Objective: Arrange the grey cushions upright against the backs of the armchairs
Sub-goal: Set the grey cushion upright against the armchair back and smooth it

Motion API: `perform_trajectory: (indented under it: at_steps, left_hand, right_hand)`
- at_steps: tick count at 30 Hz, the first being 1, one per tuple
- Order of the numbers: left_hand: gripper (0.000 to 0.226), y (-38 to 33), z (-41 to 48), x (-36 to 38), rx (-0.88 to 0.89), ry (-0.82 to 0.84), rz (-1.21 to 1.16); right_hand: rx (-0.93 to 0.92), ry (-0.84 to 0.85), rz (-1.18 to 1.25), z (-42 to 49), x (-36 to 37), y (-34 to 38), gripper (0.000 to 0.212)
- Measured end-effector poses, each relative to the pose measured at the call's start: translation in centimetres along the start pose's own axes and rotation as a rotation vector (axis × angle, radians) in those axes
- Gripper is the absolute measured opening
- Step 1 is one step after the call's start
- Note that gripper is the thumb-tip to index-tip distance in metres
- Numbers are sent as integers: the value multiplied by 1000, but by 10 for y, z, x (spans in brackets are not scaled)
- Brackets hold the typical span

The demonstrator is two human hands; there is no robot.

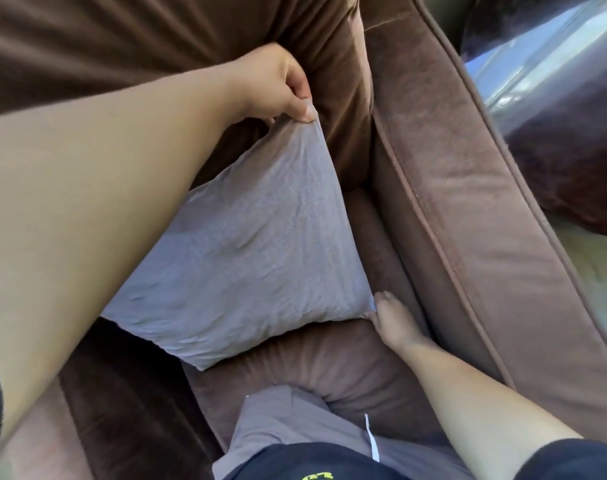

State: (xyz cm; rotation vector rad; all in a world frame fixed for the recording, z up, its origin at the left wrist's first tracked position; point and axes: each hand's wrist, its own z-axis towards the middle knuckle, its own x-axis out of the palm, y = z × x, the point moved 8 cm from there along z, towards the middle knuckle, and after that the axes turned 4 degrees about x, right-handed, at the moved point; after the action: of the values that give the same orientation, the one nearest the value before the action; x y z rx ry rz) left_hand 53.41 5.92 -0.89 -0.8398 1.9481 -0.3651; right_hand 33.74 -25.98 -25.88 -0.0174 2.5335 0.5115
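A grey cushion [246, 244] leans tilted on the brown armchair seat [329, 362], its top corner reaching toward the chair's back cushion [156, 36]. My left hand [278, 84] pinches that top corner between thumb and fingers. My right hand [392, 320] pinches the cushion's lower right corner, down in the gap beside the armrest [468, 220]. My left forearm hides the cushion's left side.
A knee in grey trousers [295, 427] presses into the front of the seat. The padded brown armrest runs along the right. Beyond it lie a dark brown object [572, 168] and a bright window or glass surface [554, 46].
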Motion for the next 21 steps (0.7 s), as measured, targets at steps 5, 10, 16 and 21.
perform_trajectory:
  at_steps: [5,10,16,21]
  left_hand:
    - [16,0,0,-1,14,-11,-11]
    - [14,1,1,1,18,-1,-17]
    - [16,5,8,3,22,-25,-33]
    - [19,3,2,2,26,-58,-45]
  right_hand:
    - [-18,11,-101,-5,5,-3,29]
    - [-14,56,-119,3,8,-5,35]
    - [-20,66,-120,12,13,-4,35]
    - [45,43,115,4,3,-7,25]
